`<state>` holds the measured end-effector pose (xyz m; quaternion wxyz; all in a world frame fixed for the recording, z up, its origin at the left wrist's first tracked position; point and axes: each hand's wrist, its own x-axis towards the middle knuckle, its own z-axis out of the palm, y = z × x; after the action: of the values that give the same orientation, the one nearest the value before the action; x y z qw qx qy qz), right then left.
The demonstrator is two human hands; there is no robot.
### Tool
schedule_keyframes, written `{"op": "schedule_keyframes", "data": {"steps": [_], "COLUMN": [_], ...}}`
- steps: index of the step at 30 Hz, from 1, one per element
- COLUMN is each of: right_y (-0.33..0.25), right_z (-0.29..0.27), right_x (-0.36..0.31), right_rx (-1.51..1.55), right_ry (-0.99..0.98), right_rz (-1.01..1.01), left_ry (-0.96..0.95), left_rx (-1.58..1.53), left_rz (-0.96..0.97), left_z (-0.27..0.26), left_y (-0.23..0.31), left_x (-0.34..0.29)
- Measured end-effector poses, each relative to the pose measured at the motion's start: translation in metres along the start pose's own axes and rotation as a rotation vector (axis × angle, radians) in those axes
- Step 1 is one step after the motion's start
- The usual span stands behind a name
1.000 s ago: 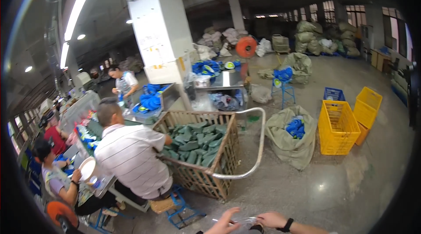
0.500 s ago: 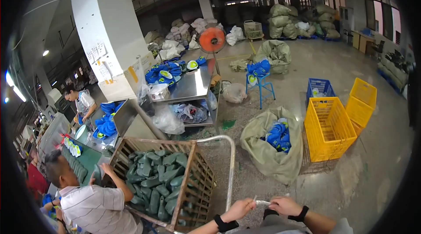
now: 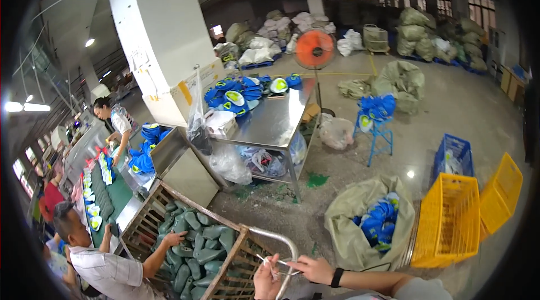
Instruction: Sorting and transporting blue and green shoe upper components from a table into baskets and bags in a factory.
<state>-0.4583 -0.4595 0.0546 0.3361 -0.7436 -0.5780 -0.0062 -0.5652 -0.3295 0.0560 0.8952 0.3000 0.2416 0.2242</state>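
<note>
My left hand (image 3: pixel 266 278) is closed in a pinch on a thin white strip (image 3: pixel 280 263), perhaps a cord, beside the bent metal handle (image 3: pixel 289 242) of a cart. Just to its right, my right hand (image 3: pixel 316 269) has its fingertips closed at the strip's other end; a black band circles that wrist. To the left, the rusty slatted cart (image 3: pixel 243 255) is piled with dark green shoe lasts (image 3: pixel 194 246). A co-worker in a light shirt (image 3: pixel 109 269) reaches one hand onto the lasts.
An open woven sack (image 3: pixel 343 238) of blue shoe uppers stands ahead, with yellow crates (image 3: pixel 447 227) and a blue crate (image 3: pixel 453 156) on its right. Beyond are a metal table (image 3: pixel 270 122), a blue stool (image 3: pixel 374 137) and an orange fan (image 3: pixel 315 49). Another person works by the conveyor (image 3: pixel 121 201).
My view has swung left and the cart sits lower in it. Both hands have moved left, close to the cart handle. The co-worker's hand has moved onto the lasts.
</note>
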Motion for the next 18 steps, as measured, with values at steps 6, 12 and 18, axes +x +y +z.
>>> {"op": "schedule_keyframes", "data": {"steps": [6,12,18], "right_y": [0.091,0.176,0.234], "right_z": [-0.011,-0.050,-0.042], "right_x": [0.093,0.161,0.211], "right_rx": [0.179,0.178,0.556], "right_ry": [-0.148,-0.329,-0.409], "right_rz": [-0.413,-0.507,0.017], "left_ry": [-0.244,-0.663,-0.356], "left_rx": [1.161,0.928,0.273], "left_rz": [0.070,-0.396,-0.177], "left_z": [-0.040,0.041,0.062], "left_y": [-0.005,0.011,-0.002], "left_x": [0.123,0.175,0.253]}}
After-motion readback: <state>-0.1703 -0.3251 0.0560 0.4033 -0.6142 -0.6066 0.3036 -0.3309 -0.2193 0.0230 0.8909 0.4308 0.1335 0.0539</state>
